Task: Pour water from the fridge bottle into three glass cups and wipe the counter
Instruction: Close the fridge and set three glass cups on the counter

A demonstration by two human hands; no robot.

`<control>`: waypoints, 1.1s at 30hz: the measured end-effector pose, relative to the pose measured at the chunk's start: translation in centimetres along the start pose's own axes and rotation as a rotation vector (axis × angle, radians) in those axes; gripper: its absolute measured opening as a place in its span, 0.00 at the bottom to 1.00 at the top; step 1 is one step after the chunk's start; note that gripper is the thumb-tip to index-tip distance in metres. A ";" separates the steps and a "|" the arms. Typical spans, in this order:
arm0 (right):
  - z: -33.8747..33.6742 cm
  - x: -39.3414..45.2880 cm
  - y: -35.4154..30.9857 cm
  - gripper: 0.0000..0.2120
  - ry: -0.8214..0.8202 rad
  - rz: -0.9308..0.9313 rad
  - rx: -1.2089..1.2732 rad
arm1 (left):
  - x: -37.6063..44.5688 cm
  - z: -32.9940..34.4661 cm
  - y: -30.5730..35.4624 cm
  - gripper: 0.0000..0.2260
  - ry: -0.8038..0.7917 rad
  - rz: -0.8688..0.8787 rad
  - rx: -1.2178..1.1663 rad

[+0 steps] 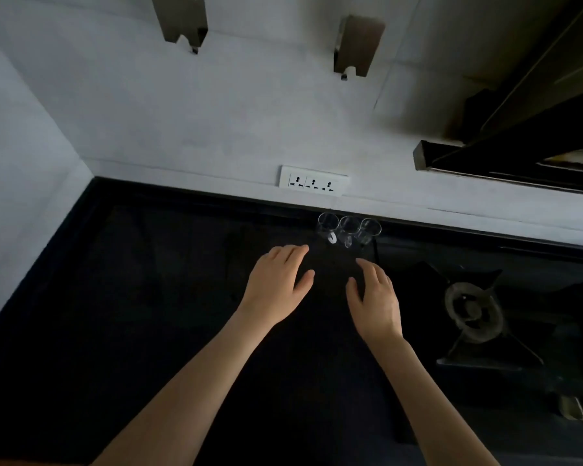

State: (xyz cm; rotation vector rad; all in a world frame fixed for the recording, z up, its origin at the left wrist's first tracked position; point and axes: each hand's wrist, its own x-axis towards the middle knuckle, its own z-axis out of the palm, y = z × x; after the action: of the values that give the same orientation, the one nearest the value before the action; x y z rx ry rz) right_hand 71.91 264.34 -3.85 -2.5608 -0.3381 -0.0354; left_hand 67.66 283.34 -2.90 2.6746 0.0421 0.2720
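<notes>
Head view: left hand (276, 284) and right hand (376, 299) hovering empty, fingers relaxed, over the dark table (148, 297), three glass cups (349, 230) standing unfilled against the back wall, no bottle showing, so fetching it seemingly comes next.

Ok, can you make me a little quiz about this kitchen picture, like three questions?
1. How many glass cups stand by the wall?
2. True or false: the left hand is holding a bottle.
3. What sits on the dark counter to the right of the right hand? A) a kettle B) a gas stove burner C) a sink

Key: 1. Three, in a row below the wall socket. 2. False; both hands are open and hold nothing, and no bottle is in view. 3. B.
</notes>
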 end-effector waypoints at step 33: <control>9.7 17.8 9.4 0.38 0.139 0.501 0.320 | 16.8 15.8 -1.9 0.26 -0.040 -0.429 -0.436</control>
State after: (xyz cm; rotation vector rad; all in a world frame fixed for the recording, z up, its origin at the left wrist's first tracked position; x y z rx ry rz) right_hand 91.01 265.99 -15.32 -2.2400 0.3291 0.0253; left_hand 87.25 279.44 -14.49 2.1690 0.4803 0.0768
